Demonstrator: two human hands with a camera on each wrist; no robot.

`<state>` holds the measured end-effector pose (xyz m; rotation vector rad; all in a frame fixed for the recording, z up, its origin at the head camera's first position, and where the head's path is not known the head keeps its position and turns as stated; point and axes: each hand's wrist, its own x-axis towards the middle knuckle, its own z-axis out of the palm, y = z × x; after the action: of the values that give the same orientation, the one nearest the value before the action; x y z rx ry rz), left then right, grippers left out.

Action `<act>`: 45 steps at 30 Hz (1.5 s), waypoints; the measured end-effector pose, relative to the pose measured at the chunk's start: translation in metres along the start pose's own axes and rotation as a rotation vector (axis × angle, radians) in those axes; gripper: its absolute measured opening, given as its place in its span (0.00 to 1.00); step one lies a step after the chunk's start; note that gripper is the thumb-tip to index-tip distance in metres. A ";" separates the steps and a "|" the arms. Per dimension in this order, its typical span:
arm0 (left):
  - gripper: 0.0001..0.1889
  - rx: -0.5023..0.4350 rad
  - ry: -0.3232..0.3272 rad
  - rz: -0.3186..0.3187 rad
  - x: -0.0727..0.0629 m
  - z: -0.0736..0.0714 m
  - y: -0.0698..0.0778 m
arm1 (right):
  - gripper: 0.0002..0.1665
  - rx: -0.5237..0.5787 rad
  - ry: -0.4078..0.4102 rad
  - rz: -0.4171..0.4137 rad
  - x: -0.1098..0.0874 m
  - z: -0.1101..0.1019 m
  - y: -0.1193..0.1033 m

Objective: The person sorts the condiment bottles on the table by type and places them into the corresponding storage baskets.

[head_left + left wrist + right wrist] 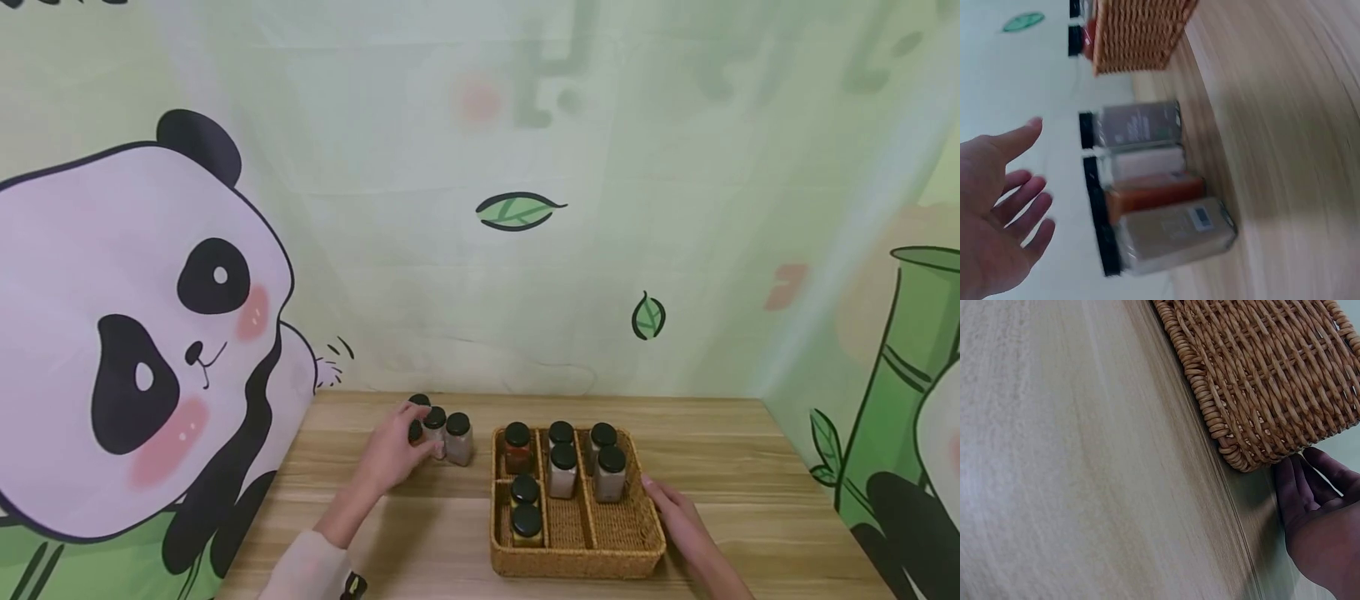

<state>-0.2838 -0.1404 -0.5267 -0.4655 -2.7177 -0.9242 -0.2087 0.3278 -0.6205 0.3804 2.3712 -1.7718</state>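
My left hand [393, 450] hovers at a cluster of square glass spice jars with black lids, left of the basket. In the left wrist view, its fingers are spread and apart from the lids of a grey-brown jar [1138, 124], a pale one [1147, 164], an orange-red one [1160, 194] and a beige one [1175, 234]. A woven basket [577, 565] with dividers stands to their right. My right hand [686, 521] touches the basket's right side; the right wrist view has its fingertips [1288, 478] against the wicker wall, near the bottom edge.
Inside the basket, a red jar [517, 454] is at back left, with yellowish jars [527, 537] in front of it. Pale jars [562, 479] stand in the middle column and greyish ones [611, 483] in the right. A panda-print cloth [420, 250] hangs behind the wooden table [720, 433].
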 end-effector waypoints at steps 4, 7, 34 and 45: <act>0.36 0.076 0.055 -0.042 0.008 0.000 -0.019 | 0.55 0.019 0.001 -0.012 0.000 0.001 0.000; 0.39 0.103 0.033 -0.106 0.012 0.000 -0.028 | 0.55 0.023 0.000 -0.011 0.001 0.001 0.000; 0.30 0.097 -0.025 -0.294 0.009 0.017 -0.041 | 0.50 0.028 0.020 -0.032 0.001 0.002 0.002; 0.29 0.104 -0.029 -0.217 0.007 0.013 -0.041 | 0.52 0.044 0.016 -0.029 0.002 0.003 0.004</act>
<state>-0.3068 -0.1612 -0.5572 -0.1676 -2.8670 -0.8257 -0.2098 0.3267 -0.6258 0.3686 2.3635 -1.8437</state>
